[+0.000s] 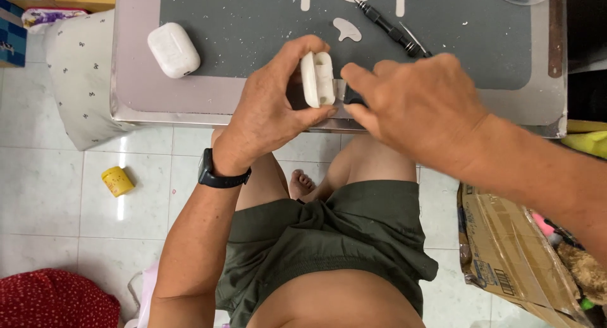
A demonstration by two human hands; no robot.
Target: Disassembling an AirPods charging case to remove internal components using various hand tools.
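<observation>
Two hands, left (269, 110) and right (414, 106), on one white earbud case (317, 79)

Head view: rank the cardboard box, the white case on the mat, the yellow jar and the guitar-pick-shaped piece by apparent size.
1. Cardboard box, cut off by the frame
2. White case
3. Yellow jar, though farther away on the floor
4. Pick-shaped piece

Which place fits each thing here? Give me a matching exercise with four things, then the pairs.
Things:
1. white shell
2. white case
3. screwdriver
4. yellow tub

Places:
A. on the floor tiles
B. on the mat's left part, lying alone
C. in the left hand
D. on the mat beyond the right hand

Pairs: 1-C, 2-B, 3-D, 4-A
</observation>
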